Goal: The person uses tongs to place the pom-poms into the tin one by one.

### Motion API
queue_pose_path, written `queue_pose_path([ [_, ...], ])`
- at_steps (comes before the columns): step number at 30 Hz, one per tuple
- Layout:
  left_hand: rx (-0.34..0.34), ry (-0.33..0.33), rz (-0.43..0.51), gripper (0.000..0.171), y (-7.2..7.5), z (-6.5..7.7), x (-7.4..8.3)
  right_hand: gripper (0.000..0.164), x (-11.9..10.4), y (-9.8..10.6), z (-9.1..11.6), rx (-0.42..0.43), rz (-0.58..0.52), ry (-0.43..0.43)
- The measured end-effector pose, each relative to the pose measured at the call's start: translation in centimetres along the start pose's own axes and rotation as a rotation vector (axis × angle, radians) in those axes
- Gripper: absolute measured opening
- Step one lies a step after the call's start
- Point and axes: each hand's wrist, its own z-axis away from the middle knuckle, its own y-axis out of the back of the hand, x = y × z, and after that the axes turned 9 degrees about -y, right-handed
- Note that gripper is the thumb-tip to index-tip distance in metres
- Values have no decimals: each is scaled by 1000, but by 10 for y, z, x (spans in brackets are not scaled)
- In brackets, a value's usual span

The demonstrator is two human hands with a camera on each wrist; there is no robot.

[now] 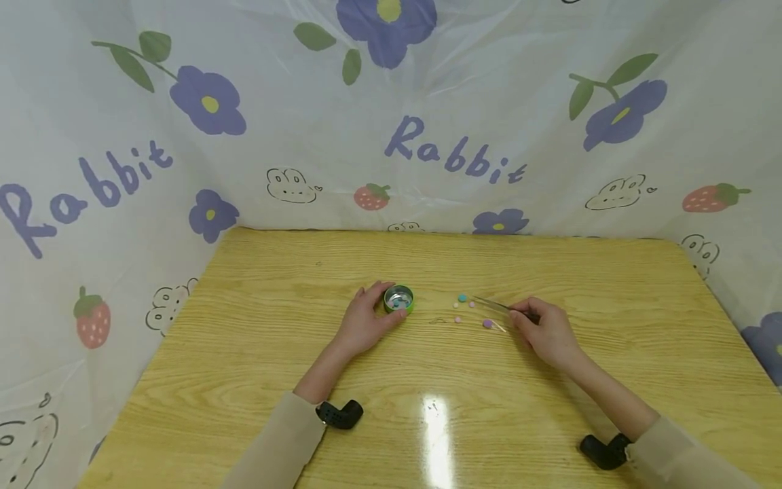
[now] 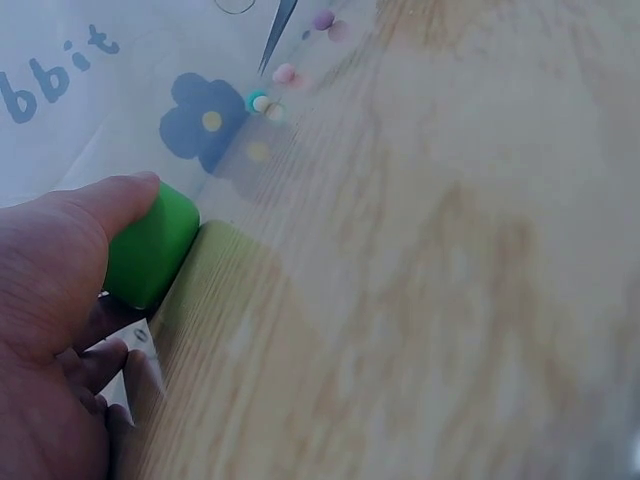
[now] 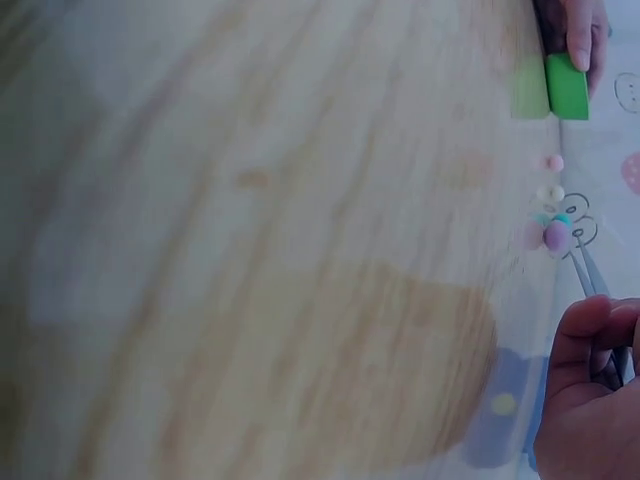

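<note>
My left hand (image 1: pixel 364 322) holds a small round green tin (image 1: pixel 412 301), thumb on the near side and fingers round the far side. The tin stands upright with its top uncovered, and a few bluish bits show on its silvery bottom. To the right, my right hand (image 1: pixel 552 337) pinches a pair of metal tweezers (image 1: pixel 493 303), their tips pointing left. Just beyond the tips lies a blue bead (image 1: pixel 461 298). Close by are a white bead (image 1: pixel 455 305), a pink bead (image 1: pixel 472 305), another pink bead (image 1: pixel 457 320) and a purple bead (image 1: pixel 487 324). In the right wrist view the tweezer tips (image 3: pixel 580 255) are slightly apart.
Everything rests on a glossy wood-grain table (image 1: pixel 366 380). A white curtain (image 1: pixel 293 136) with flowers, strawberries and rabbit drawings hangs behind it and at its left. Black wrist devices (image 1: pixel 342 414) sit at both sleeve cuffs.
</note>
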Motion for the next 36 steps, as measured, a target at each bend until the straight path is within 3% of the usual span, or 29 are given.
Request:
queue_pose_path([
  [14, 3, 8, 11, 62, 0, 1, 2, 15, -1, 0, 2, -28, 29, -45],
  [36, 8, 5, 6, 62, 0, 0, 4, 13, 0, -3, 3, -31, 37, -16],
])
